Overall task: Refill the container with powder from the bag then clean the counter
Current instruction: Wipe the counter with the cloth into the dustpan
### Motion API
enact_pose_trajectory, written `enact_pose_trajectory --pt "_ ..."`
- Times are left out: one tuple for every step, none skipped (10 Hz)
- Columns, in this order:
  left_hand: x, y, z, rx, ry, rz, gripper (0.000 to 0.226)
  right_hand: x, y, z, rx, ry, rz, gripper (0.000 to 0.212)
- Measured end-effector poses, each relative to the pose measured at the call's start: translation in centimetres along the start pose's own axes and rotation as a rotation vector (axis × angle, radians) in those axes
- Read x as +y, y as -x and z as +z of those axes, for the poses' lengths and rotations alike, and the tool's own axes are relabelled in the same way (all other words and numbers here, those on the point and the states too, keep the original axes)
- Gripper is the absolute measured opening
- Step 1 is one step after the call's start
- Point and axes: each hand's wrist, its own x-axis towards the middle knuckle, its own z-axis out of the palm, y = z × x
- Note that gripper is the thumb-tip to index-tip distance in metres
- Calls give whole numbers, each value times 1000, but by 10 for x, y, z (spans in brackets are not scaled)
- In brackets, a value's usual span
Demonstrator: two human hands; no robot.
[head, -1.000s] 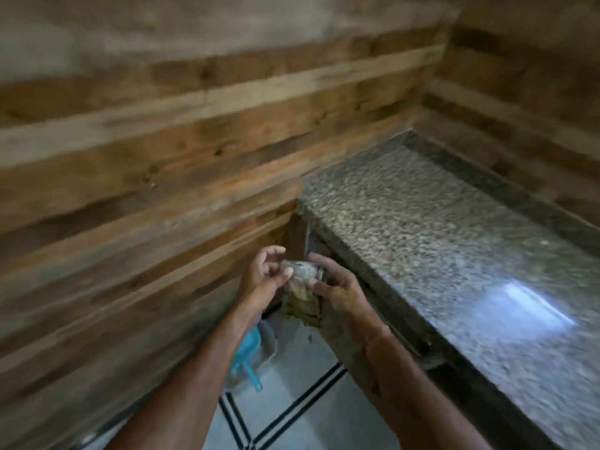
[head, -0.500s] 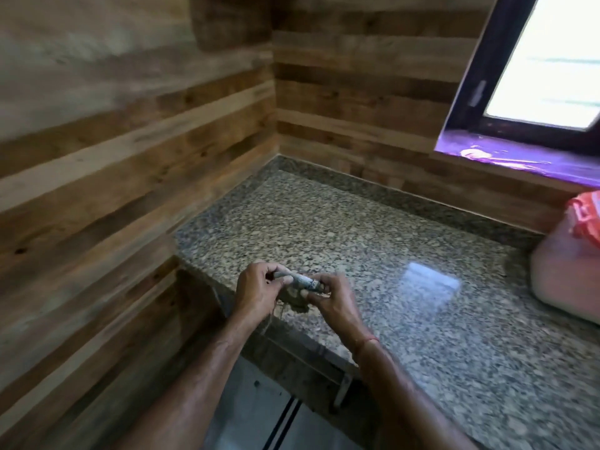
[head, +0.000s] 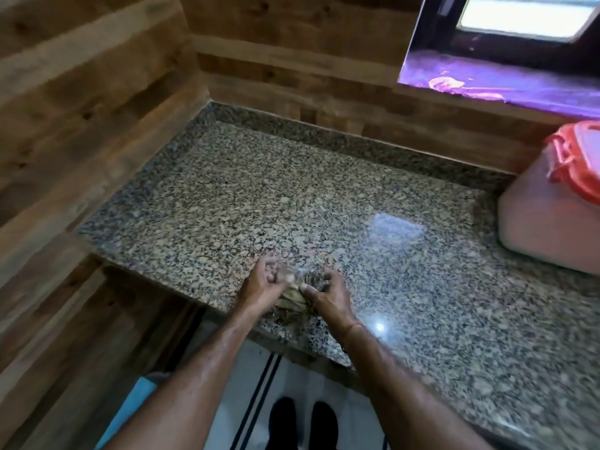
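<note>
Floor risk: the bag (head: 293, 295) sat close to the desk's (head: 227, 196) near edge, above the floor (head: 292, 384) and the person's shoes (head: 300, 423); a tug toward the body could likely have tipped powder over the lip.
Spill risk: the bag looked small, crumpled and clear, blurred in the picture; if it tore or opened suddenly, powder could have scattered across the speckled stone, where it would be hard to see and wipe up.
Grip risk: thin film pinched from two sides could have slipped, judging by how little of it showed between the hands.
Left hand: the left hand (head: 259, 284) came in from the near left, forearm angled up over the edge, fingers (head: 269, 264) curled and pinching the bag's top.
Right hand: the right hand (head: 328, 292) mirrored it, thumb pressed on the bag, fingers closed over its far side; a red thread (head: 352, 328) circled the wrist.
Bag place: between both hands, low on or just above the desk; contact could not be told.
Container: the tub (head: 548, 216) with the orange lid (head: 581, 160) stood well apart at the far right, closed; whether it was the one to refill could not be told.
</note>
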Motion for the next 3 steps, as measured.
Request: enact_pose_trajectory --pt "-26 -7 1 -10 -67 -32 57 9 -6 8 44 100 -10 46" --pt "-40 -16 4 58 -167 70 35 25 -12 23 77 441 -156 49" --pt "-48 -23 2 40 -308 132 22 30 -15 32 116 742 -199 37"
